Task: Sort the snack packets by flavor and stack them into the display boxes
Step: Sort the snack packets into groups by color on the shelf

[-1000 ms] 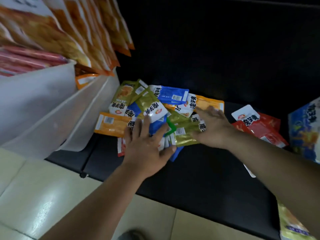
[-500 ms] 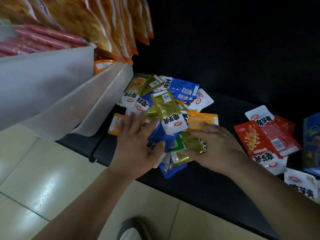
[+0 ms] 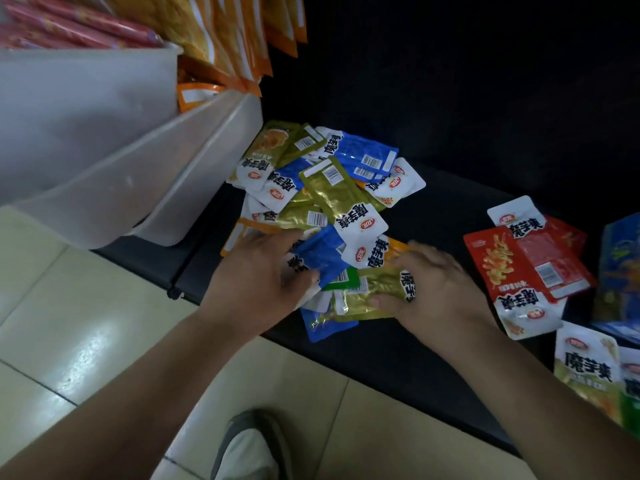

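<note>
A mixed pile of snack packets (image 3: 332,199), blue, olive-gold, orange and white, lies on the black shelf (image 3: 398,348). My left hand (image 3: 258,277) lies on the pile's near left side, its thumb pressed against a blue packet (image 3: 320,256). On the near right, my right hand (image 3: 431,285) curls its fingers round an olive-gold packet (image 3: 372,294). Two red packets (image 3: 526,268) lie apart to the right. A blue display box (image 3: 621,271) shows at the right edge.
White plastic bins (image 3: 114,161) tilt out at the left, with red sticks (image 3: 76,26) and orange bags (image 3: 221,32) above. An olive-gold pack (image 3: 588,372) lies at the lower right. Pale floor tiles (image 3: 76,327) and a shoe (image 3: 249,445) are below.
Both hands have drawn toward the near edge of the pile and closer together. The right hand has closed on the olive-gold packet. The camera view has shifted, bringing the red packets further in.
</note>
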A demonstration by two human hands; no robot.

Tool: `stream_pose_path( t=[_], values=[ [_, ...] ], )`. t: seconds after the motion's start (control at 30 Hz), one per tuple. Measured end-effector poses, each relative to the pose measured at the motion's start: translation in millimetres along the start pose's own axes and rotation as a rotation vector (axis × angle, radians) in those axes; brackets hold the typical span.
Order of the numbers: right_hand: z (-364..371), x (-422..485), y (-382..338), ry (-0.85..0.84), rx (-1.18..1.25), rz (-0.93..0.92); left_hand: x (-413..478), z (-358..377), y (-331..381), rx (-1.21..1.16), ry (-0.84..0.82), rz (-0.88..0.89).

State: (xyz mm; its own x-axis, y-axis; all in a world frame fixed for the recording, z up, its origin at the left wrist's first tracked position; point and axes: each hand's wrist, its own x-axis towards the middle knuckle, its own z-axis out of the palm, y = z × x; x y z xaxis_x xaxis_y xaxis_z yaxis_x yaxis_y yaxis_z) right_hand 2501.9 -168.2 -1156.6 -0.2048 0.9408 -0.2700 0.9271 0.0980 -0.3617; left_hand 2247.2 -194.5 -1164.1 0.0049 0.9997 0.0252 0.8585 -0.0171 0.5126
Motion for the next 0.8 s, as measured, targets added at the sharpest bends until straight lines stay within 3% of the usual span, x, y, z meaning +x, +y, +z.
stream_pose_path(
  t=[0.33,0.47,0.63,0.8],
  values=[
    [-16,-11,7,0.075,-0.014,0.105,3,3,9,0.056,0.02,-0.121],
    [-31,-20,14,0.098,0.225,0.165,1,-1,1,0.159,0.078,-0.051],
    [-40,-24,12,0.149,0.564,0.22,0,-9,13,0.132,-0.062,-0.09],
    [-36,-17,12,0.078,0.633,0.227,-2,13,29,0.144,-0.048,-0.107]
  ],
)
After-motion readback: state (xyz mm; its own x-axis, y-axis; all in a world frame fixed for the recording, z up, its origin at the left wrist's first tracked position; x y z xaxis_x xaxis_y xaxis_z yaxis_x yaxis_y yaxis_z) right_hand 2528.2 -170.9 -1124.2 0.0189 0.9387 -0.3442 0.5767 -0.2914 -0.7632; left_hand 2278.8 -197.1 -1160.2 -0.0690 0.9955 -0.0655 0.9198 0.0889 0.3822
